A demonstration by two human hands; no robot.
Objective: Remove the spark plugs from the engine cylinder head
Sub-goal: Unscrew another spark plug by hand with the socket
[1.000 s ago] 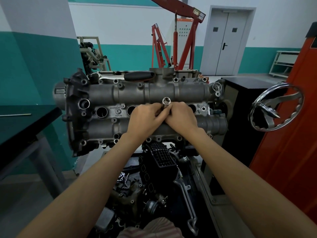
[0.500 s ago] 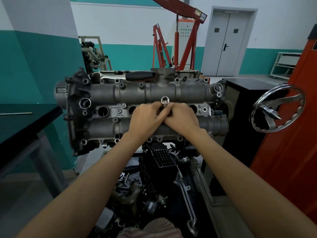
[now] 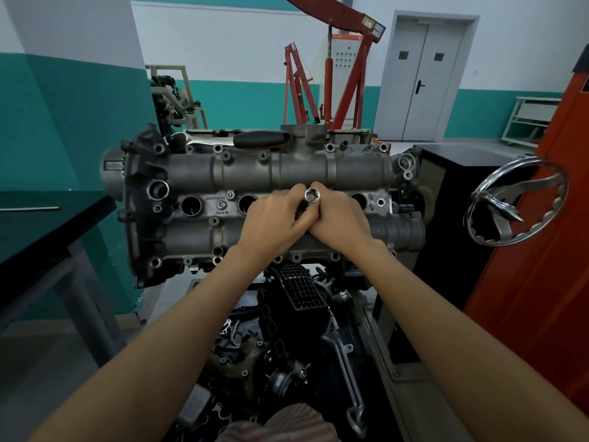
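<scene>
The grey engine cylinder head (image 3: pixel 197 173) stands tilted toward me on a stand, with a row of round spark plug holes across its middle. A shiny tubular socket (image 3: pixel 312 195) sticks out of the third hole, its open end facing me. My left hand (image 3: pixel 274 218) and my right hand (image 3: pixel 338 218) meet around the socket's shaft, fingers curled on it. Two empty holes (image 3: pixel 191 205) show to the left and one (image 3: pixel 358 199) to the right. The spark plug itself is hidden.
A black-handled tool (image 3: pixel 261 138) lies along the head's top edge. A chrome handwheel (image 3: pixel 516 199) juts out at right by an orange cabinet (image 3: pixel 548 250). A dark table (image 3: pixel 41 228) is at left. Engine parts (image 3: pixel 287 314) lie below. A red engine crane (image 3: pixel 344 68) stands behind.
Both hands stay clasped on the socket. The socket's open end has sunk slightly closer to my fingers, and my fingers have shifted a little around it.
</scene>
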